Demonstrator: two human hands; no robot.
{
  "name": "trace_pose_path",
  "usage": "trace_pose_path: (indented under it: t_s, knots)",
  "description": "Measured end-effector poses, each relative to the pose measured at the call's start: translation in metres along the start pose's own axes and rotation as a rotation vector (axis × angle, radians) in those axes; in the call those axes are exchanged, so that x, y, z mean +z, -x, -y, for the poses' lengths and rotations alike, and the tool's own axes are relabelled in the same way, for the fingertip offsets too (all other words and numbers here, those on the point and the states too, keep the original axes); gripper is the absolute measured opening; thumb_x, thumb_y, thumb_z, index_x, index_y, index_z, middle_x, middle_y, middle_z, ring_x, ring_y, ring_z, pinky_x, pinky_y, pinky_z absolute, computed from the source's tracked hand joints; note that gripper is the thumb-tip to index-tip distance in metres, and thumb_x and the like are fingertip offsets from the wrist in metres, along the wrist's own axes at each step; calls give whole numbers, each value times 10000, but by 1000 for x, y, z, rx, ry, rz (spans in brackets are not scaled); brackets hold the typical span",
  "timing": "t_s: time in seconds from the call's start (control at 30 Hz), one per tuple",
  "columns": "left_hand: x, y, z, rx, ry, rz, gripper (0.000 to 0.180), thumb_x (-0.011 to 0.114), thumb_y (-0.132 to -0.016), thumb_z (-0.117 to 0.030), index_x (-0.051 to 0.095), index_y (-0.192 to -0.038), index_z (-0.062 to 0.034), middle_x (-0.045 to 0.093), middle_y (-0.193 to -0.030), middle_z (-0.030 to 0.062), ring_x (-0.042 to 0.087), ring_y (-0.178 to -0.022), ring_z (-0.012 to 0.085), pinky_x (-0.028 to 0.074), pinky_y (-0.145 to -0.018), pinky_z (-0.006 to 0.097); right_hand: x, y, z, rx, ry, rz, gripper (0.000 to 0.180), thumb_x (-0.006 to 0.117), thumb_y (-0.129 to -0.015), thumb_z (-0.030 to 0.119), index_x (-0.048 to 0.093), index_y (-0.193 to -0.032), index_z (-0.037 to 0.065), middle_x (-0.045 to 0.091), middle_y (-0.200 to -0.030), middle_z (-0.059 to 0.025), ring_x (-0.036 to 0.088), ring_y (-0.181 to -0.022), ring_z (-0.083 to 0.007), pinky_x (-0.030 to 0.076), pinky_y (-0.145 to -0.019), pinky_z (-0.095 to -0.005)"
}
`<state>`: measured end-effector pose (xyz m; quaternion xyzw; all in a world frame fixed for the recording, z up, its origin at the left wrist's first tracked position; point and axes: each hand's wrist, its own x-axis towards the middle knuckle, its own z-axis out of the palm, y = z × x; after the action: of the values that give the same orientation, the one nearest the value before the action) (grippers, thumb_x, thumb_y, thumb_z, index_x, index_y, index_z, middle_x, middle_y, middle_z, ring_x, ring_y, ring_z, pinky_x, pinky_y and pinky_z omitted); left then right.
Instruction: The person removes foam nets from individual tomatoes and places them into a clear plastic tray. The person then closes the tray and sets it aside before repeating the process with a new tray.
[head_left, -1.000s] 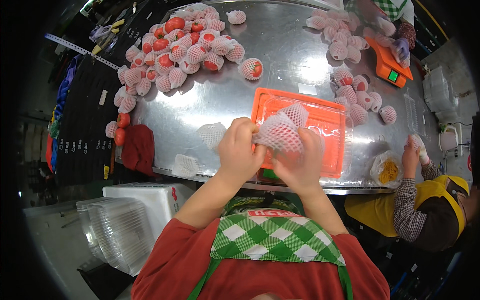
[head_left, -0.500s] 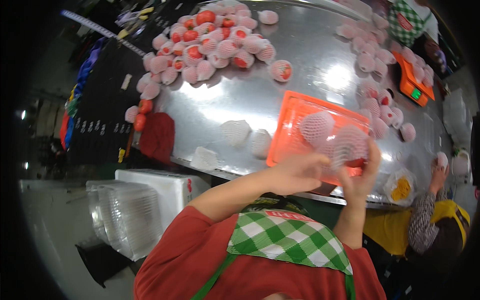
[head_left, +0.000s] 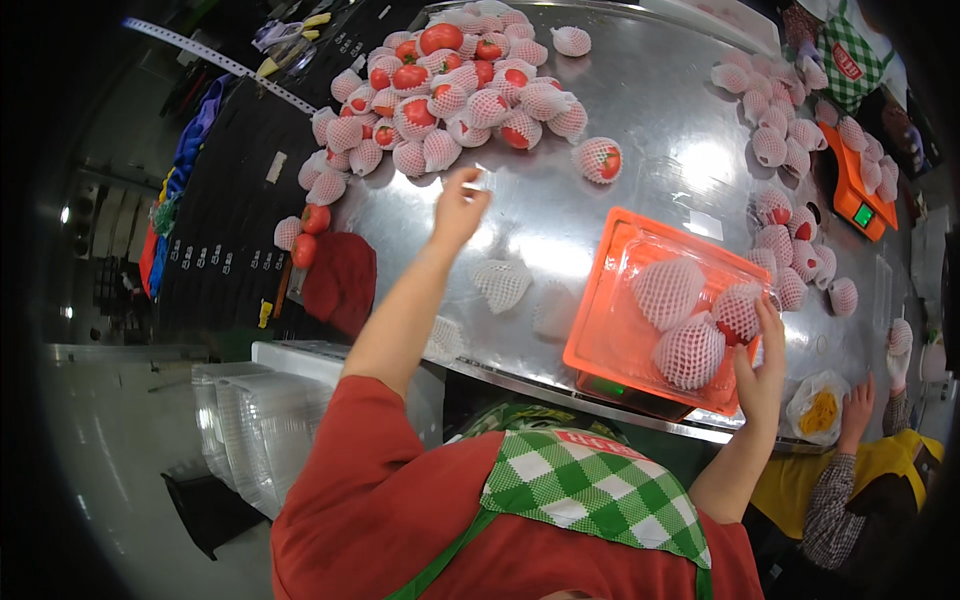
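My left hand (head_left: 462,208) reaches over the metal table, just short of a heap of tomatoes (head_left: 440,40) in white foam nets. Its fingers are partly bent and a little apart, with nothing visible in them. My right hand (head_left: 762,370) has its fingers and thumb around a net-wrapped tomato (head_left: 738,312) at the right end of a clear plastic box. Two more net-wrapped pieces (head_left: 668,292) lie beside it in that box. The box sits in an orange tray (head_left: 600,320) with a small green display below its front edge.
Loose foam nets (head_left: 500,284) lie left of the tray. A dark red cloth (head_left: 340,283) is at the table's left edge, near stacked clear boxes (head_left: 255,430). More wrapped tomatoes (head_left: 775,240) and an orange scale (head_left: 855,190) stand right. Co-workers' hands (head_left: 855,412) show at the right.
My left hand has left the box and swung out left and far toward the heap. My right hand stays at the box's right end. The view has shifted slightly.
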<state>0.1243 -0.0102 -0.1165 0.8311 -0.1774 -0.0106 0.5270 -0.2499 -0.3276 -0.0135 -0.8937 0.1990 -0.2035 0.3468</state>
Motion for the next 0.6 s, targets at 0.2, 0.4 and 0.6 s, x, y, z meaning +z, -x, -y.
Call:
trace_pose_path:
  t_s: [0.2,0.4,0.6]
  knots:
    - [-18,-97,38,284,-513,-115,697,767,-725,-255,484,-1322,-32,524,-1286,207,525,-1175,358,436,-981,440,-8,18,-19,261,-189,-215,433,546,-846,-31,562,-1278,-6,561,-1320,-131,508,-1254,-241,365,-1064,-366]
    - [29,-163,17,437,-639,-76,793,801,-686,-307,460,-1363,-76,475,-1357,218,473,-1238,398,407,-1033,456,5,32,-28,357,-312,-320,362,541,-897,-17,557,-1257,-44,605,-1238,-146,575,-1156,-218,428,-1013,-340]
    - [30,-178,24,273,-512,-18,734,788,-656,-244,505,-1309,-66,511,-1301,200,505,-1192,383,415,-1025,446,6,27,-16,382,-332,-375,339,543,-905,-26,559,-1243,-53,638,-1176,-135,601,-1106,-202,446,-984,-326]
